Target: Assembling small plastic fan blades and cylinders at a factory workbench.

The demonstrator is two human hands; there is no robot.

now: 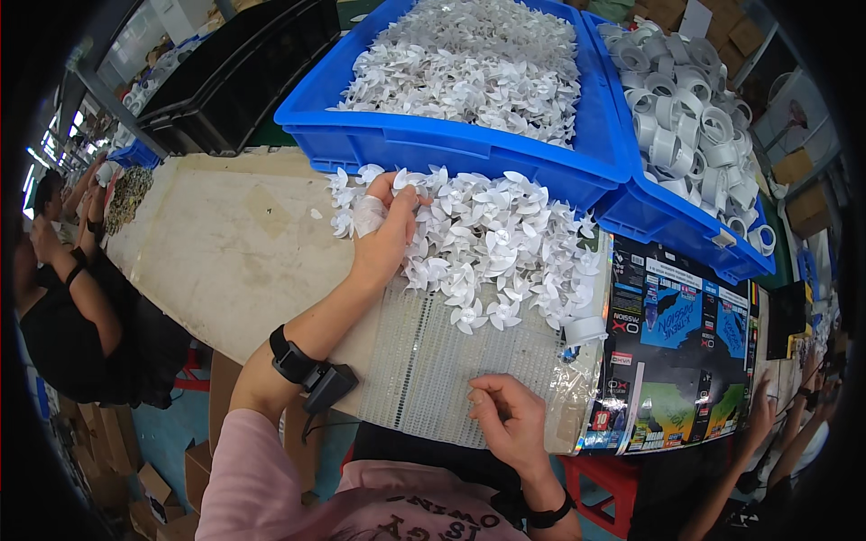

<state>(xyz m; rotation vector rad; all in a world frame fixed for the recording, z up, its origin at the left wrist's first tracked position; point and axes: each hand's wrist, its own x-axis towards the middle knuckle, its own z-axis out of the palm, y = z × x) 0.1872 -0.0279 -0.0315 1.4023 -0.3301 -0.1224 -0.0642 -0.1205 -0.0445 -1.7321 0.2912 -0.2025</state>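
My left hand (386, 230) is at the left end of a loose pile of white plastic fan blades (496, 230), its fingers bent in among them. Against the outer side of that hand shows a whitish rounded piece (368, 216); whether it is gripped or wrapped on the hand I cannot make out. Nearer my body, my right hand (511, 422) hovers over the ribbed translucent mat (424, 361). Its fingers are curled, thumb and forefinger close together, and nothing shows in them. A white plastic ring-shaped part (586, 332) rests at the pile's right front corner.
A blue crate (451, 149) heaped with fan blades stands behind the pile. Right of it, another blue crate (686, 236) holds white rings (681, 117). A black crate (234, 86) is at back left, a printed sheet (681, 361) at right. People work on both sides.
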